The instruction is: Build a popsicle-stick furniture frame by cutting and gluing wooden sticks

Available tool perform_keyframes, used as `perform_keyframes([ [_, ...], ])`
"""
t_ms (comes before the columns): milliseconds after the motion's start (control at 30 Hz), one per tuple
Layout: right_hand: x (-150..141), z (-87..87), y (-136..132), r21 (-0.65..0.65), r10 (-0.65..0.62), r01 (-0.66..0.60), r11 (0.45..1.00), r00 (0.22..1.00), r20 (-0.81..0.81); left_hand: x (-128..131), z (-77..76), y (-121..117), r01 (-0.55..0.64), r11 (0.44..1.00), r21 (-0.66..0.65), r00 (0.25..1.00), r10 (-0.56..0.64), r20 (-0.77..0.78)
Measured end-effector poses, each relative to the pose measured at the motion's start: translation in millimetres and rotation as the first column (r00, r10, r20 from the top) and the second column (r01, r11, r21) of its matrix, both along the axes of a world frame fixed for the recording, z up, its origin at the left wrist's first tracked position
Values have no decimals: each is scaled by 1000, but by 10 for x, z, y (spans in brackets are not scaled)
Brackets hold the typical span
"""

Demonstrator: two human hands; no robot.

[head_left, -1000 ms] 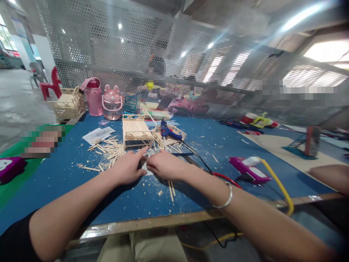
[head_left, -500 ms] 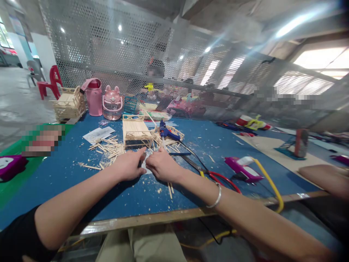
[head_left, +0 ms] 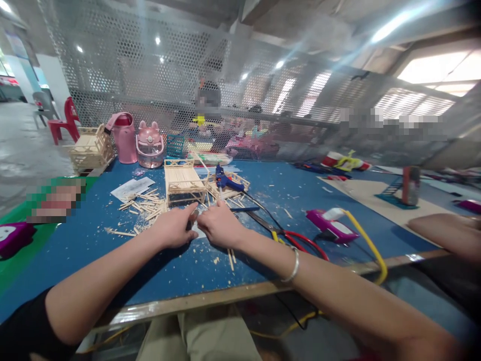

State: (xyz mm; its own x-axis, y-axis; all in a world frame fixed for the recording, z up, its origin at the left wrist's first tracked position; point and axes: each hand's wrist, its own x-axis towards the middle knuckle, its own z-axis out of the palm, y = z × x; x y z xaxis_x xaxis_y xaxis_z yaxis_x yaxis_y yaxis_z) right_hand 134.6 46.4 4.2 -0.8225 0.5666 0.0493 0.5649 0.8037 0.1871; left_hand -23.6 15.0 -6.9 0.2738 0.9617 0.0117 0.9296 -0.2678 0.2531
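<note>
My left hand (head_left: pixel 175 226) rests low over the table, its thumb and forefinger curled around a small greyish thing I cannot make out. Close against it, my right hand (head_left: pixel 221 225) has its fingers pinched together; whatever they hold is hidden. A piece of white paper (head_left: pixel 199 232) shows beneath the fingertips. Just beyond the hands stands a small bed-like model made of wooden sticks (head_left: pixel 184 181). Loose sticks (head_left: pixel 150 205) and crumbs lie left of it. A blue glue gun (head_left: pixel 228 181) sits behind my right hand, on more stick pieces.
Red-handled scissors (head_left: pixel 300 243) lie beside my right forearm. Farther right are a purple device (head_left: pixel 332 226) with a yellow cable and another person's arm (head_left: pixel 443 228). A pink bottle (head_left: pixel 125 140), a clear-pink bottle (head_left: pixel 149 148) and another stick model (head_left: pixel 90 150) line the back left, before a perforated screen.
The view has turned slightly, so things on the table appear farther left. My right forearm has shifted, uncovering more of the scissors. Both hands stay together at nearly the same spot.
</note>
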Motion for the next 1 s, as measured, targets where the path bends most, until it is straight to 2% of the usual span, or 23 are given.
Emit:
perform_keyframes([
  [200,13,7,-27,-28,14,-13,1000,1000,26,-12,-13,25,16,1000,-22,998,-15,59],
  [367,7,-24,11,-50,-49,47,998,998,-42,-17,-17,29,4,1000,-17,998,-3,63],
  [500,41,-31,2,-48,-2,-1,999,999,-47,-10,-2,21,17,999,-27,998,-15,69],
  [633,53,-20,-13,-38,-27,24,999,996,-81,-2,18,18,8,1000,-11,999,-8,37],
  [767,52,-22,-9,-31,32,-34,999,998,-57,1,14,22,22,999,-40,998,-20,64],
  [900,36,-27,26,-18,-19,18,1000,997,-76,2,-1,27,2,1000,-17,999,-1,45],
  [1000,43,-37,35,-33,7,-9,999,998,-56,2,-7,33,-3,999,-40,998,5,63],
])
